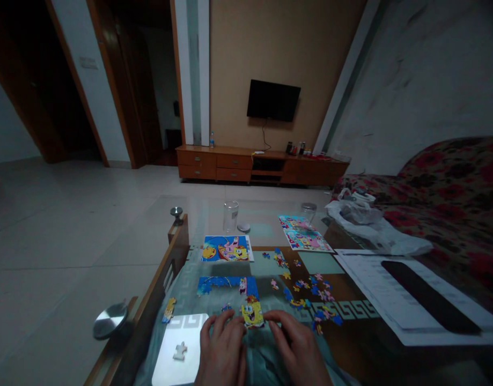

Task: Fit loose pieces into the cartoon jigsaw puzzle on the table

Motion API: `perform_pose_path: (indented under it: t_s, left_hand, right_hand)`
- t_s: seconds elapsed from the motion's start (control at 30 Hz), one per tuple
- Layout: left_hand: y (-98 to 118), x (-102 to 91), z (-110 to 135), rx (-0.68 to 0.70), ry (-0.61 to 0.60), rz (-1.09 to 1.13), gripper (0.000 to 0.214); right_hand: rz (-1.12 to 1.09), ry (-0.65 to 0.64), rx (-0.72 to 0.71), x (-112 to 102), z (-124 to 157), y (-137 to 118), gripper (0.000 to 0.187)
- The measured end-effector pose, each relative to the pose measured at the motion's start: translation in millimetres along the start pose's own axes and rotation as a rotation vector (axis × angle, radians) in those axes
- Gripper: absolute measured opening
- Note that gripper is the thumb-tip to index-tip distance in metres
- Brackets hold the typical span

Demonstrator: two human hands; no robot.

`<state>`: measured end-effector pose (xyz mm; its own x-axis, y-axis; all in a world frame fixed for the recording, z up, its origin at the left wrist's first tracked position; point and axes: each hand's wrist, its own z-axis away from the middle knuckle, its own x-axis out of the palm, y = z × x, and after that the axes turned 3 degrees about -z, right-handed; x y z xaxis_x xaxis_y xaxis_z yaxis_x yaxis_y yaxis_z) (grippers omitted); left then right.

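A partly joined jigsaw puzzle point(252, 312) lies on the glass table, its yellow cartoon face at the lower right and a blue strip along the top. My left hand point(222, 346) rests palm down with fingers stretched forward, fingertips at the face's left edge. A small loose puzzle piece point(226, 307) lies just beyond those fingers. At the face's right edge is the index fingertip of my right hand point(296, 343), its thumb slightly apart. Behind the puzzle sits a printed reference picture point(227, 249). Several loose puzzle pieces point(316, 289) are scattered to the right.
Left of my hands, a white board point(176, 351) carries a face-down piece point(180, 351); a yellow piece point(169, 310) is nearby. A glass point(230, 216) and a lid point(243, 228) stand farther back. Papers point(375, 289) under a black object point(429, 296) and a plastic bag point(387, 230) lie right.
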<state>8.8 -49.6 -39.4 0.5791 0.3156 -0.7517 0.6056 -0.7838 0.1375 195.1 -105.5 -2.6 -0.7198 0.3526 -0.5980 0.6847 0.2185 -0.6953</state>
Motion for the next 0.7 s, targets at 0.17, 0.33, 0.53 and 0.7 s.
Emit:
perform_pose_path:
  t_s: [0.17, 0.33, 0.53, 0.7]
  left_hand:
    - [0.6, 3.8, -0.8, 0.055, 0.041, -0.042, 0.053]
    - [7.7, 18.8, 4.1, -0.083, 0.089, -0.008, 0.052]
    - [7.6, 16.8, 9.9, -0.244, 0.098, 0.132, 0.028]
    - [7.0, 13.0, 11.4, -0.293, 0.085, 0.15, 0.024]
  right_hand:
    - [-0.007, -0.019, -0.016, 0.7, 0.8, 5.1, 0.022]
    - [-0.025, -0.044, -0.038, 1.5, 2.6, 9.7, 0.021]
    - [-0.024, -0.043, -0.047, 0.6, 2.2, 9.2, 0.02]
    - [-0.041, -0.033, -0.045, 0.4, 1.3, 7.8, 0.022]
